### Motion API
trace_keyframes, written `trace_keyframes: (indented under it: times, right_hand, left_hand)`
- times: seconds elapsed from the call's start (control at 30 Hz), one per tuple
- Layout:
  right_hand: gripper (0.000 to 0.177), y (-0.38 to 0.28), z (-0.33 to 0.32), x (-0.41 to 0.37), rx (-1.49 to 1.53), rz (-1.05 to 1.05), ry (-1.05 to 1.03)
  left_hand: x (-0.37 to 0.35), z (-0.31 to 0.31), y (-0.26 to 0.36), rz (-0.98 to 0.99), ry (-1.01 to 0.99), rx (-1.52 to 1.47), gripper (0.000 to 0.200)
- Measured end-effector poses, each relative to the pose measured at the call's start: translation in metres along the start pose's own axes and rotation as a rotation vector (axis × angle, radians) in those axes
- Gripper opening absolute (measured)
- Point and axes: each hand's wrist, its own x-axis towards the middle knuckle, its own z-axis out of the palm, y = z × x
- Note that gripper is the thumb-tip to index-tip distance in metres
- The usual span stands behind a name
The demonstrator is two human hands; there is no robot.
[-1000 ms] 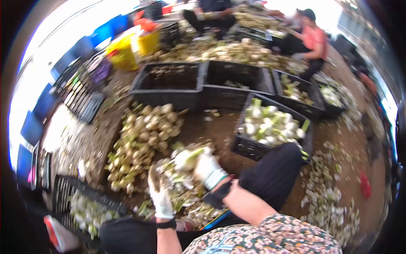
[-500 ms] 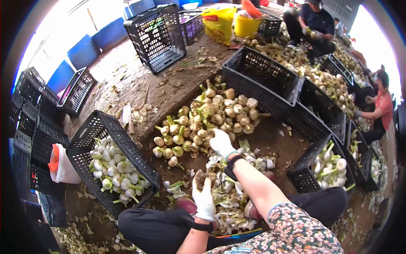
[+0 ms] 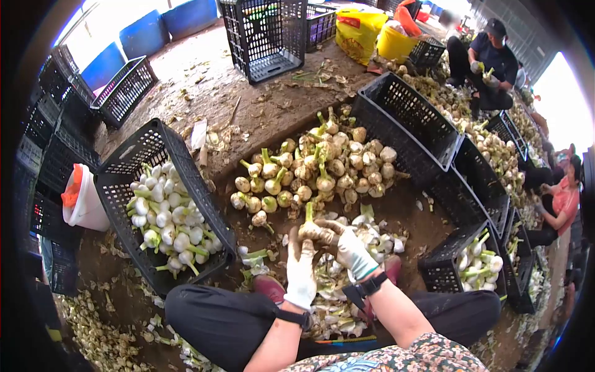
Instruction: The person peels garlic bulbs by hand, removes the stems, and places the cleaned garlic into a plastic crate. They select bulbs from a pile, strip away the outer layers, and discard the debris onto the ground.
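Note:
In front of me, both gloved hands meet at a garlic bulb (image 3: 308, 231) whose green stem points up. My right hand (image 3: 352, 249) has its soil-stained fingers closed on the bulb's right side. My left hand (image 3: 300, 273) is cupped at its lower left, fingertips against it. Just beyond lies a heap of unpeeled garlic bulbs (image 3: 334, 164) with short stems. Loose garlic skins (image 3: 331, 304) cover the ground between my shoes. At the left, a tilted black crate (image 3: 214, 214) holds cleaned white garlic bulbs (image 3: 170, 217).
A white bucket (image 3: 87, 201) stands beyond the left crate. Black crates (image 3: 403, 124) line the right side; a nearer crate (image 3: 440, 273) holds white bulbs. Yellow bags (image 3: 357, 34) sit at the back. One person (image 3: 489, 62) handles garlic there; another person (image 3: 561, 198) sits at right.
My right hand has drawn back from the heap to my left hand, bringing a garlic bulb. My left hand has come up against it. The camera view has shifted.

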Motion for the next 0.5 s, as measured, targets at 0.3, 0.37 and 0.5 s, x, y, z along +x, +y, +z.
trace_keyframes:
  times: [0.3, 0.37, 0.5]
  right_hand:
    - [0.048, -0.047, 0.058, -0.082, -0.443, -0.334, 0.175]
    - [0.045, -0.039, 0.054, -0.085, -0.457, -0.420, 0.127]
    - [0.034, -0.050, 0.056, -0.104, -0.242, -0.368, 0.007]
  left_hand:
    - [-0.032, 0.027, 0.023, 0.100, -0.295, 0.002, 0.066]
    - [-0.039, 0.027, 0.028, 0.081, -0.293, -0.007, 0.057]
    - [-0.042, 0.031, 0.027, 0.205, -0.272, 0.152, 0.049]
